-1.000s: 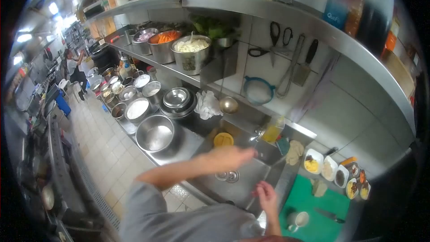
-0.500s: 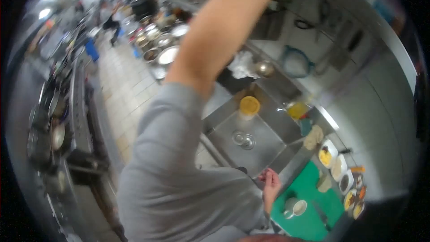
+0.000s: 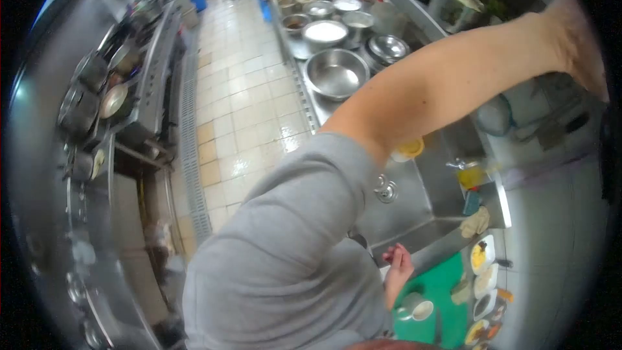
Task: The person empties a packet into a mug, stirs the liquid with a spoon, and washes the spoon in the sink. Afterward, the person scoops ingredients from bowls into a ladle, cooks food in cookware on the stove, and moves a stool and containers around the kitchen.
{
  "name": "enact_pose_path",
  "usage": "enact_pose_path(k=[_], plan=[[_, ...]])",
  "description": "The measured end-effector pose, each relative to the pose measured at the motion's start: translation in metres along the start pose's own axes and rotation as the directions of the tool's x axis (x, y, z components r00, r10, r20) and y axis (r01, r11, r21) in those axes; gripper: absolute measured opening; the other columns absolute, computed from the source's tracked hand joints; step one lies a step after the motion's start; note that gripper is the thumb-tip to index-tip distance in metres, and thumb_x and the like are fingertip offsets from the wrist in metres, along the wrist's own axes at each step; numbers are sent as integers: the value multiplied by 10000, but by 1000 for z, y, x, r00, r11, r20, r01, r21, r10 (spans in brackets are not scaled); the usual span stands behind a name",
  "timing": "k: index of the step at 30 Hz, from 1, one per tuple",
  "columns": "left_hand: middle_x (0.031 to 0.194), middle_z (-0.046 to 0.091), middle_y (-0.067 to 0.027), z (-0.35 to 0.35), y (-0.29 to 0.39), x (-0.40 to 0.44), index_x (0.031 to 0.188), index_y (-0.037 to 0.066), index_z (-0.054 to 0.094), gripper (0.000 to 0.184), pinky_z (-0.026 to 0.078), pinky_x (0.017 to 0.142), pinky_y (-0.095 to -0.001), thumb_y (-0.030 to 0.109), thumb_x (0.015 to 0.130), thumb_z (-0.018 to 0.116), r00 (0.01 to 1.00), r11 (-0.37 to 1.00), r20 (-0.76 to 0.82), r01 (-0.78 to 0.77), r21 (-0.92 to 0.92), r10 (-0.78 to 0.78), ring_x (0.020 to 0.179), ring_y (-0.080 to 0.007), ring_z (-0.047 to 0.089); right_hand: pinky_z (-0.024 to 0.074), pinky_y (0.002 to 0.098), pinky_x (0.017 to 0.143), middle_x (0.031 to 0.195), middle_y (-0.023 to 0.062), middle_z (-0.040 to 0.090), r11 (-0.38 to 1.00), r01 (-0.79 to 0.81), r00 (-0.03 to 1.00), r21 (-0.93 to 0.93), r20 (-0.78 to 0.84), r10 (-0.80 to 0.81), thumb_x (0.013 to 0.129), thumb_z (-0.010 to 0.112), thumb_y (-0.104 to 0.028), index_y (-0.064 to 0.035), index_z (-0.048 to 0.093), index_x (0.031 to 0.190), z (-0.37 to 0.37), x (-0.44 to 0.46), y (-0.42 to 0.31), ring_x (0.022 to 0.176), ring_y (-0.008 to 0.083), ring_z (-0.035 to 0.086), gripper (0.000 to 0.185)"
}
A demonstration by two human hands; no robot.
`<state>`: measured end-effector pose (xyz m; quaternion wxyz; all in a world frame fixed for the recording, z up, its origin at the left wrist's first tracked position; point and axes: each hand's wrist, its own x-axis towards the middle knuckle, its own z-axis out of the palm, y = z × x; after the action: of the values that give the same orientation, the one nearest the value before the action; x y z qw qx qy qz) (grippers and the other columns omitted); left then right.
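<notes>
My left arm, in a grey sleeve, reaches up across the view, with my left hand [image 3: 575, 45] at the upper right edge beside the wall and shelf. Its fingers are blurred and partly cut off. Low in the view, my right hand [image 3: 398, 264] hovers by the sink's near edge, its fingers loosely curled and slightly apart, nothing visible in them. Close to it, a white cup [image 3: 422, 311] stands on a green cutting board [image 3: 448, 275]. A yellow-topped container [image 3: 412, 149] sits in the steel sink [image 3: 405, 207], partly behind my left forearm.
White dishes of food [image 3: 481, 256] line the board's right side. A beige cloth [image 3: 476, 222], a green sponge [image 3: 472, 203] and a yellow bottle [image 3: 471, 176] lie along the sink. Farther off are a large steel bowl [image 3: 337, 74] and a pot of chopped vegetables [image 3: 453, 6]. Stoves stand left.
My left hand has risen from over the sink to the upper right. The view has swung left, showing more floor and stove. My right hand stays near the board.
</notes>
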<state>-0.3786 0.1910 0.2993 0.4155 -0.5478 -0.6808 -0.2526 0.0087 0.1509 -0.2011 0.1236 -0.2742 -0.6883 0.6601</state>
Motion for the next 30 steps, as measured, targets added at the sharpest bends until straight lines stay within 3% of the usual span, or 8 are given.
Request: enact_pose_path(k=[6, 7, 9, 12, 15, 25, 28, 30], plan=[[928, 715, -205, -18, 3, -49, 915, 6, 716, 509, 541, 815, -421, 503, 837, 639, 996, 993, 93, -1, 115, -9, 875, -325, 688, 544, 285, 720, 914, 83, 700, 991, -87, 950, 98, 307, 53, 1028, 573, -181, -6, 648, 1181, 6, -11, 70, 754, 134, 651, 244], [922, 715, -203, -21, 2, -57, 912, 9, 716, 499, 542, 807, -423, 496, 838, 637, 992, 993, 126, 1, 115, -15, 867, -326, 687, 532, 347, 681, 826, 93, 668, 990, 88, 930, -106, 365, -44, 984, 605, -189, -12, 659, 1067, -4, -4, 119, 716, 181, 638, 203], [910, 714, -200, -29, -3, -67, 906, 16, 717, 478, 543, 792, -426, 481, 841, 631, 987, 993, 158, 7, 121, -26, 851, -326, 687, 508, 471, 602, 652, 114, 606, 768, 450, 851, -455, 480, -214, 898, 668, -206, -23, 682, 837, -27, -3, 189, 638, 276, 612, 193], [891, 713, -194, -46, -15, -83, 897, 26, 719, 447, 545, 770, -430, 459, 845, 623, 983, 991, 178, 19, 133, -43, 828, -327, 686, 511, 432, 606, 686, 107, 617, 981, 3, 917, -196, 393, 76, 913, 665, -209, -21, 679, 887, -8, -35, 157, 651, 248, 613, 191], [873, 713, -188, -65, -39, -97, 889, 36, 720, 417, 547, 748, -435, 437, 849, 615, 982, 989, 183, 29, 145, -56, 804, -328, 685, 513, 394, 610, 719, 99, 629, 985, -144, 915, -95, 365, 169, 927, 662, -212, -18, 675, 936, 21, -52, 122, 665, 220, 614, 195], [811, 710, -170, -214, -227, -211, 859, 70, 726, 325, 553, 673, -451, 364, 863, 588, 962, 964, 181, 165, 208, -203, 724, -331, 682, 521, 267, 625, 832, 74, 667, 979, -195, 925, -58, 321, 203, 976, 652, -222, -9, 664, 1101, 158, -32, 28, 708, 127, 617, 247], [792, 709, -164, -255, -261, -308, 850, 80, 727, 301, 555, 651, -455, 342, 867, 580, 911, 947, 285, 242, 212, -297, 701, -332, 681, 515, 248, 627, 851, 63, 671, 947, -276, 913, 165, 352, 205, 999, 624, -198, 4, 654, 1149, 238, 2, -3, 701, 112, 604, 253], [780, 709, -161, -281, -255, -399, 844, 87, 728, 287, 556, 636, -459, 328, 870, 574, 840, 904, 338, 378, 199, -425, 685, -333, 680, 514, 243, 636, 851, 55, 665, 984, -166, 923, 63, 362, 132, 1007, 603, -177, 1, 654, 1159, 277, 30, -13, 702, 107, 590, 240]])
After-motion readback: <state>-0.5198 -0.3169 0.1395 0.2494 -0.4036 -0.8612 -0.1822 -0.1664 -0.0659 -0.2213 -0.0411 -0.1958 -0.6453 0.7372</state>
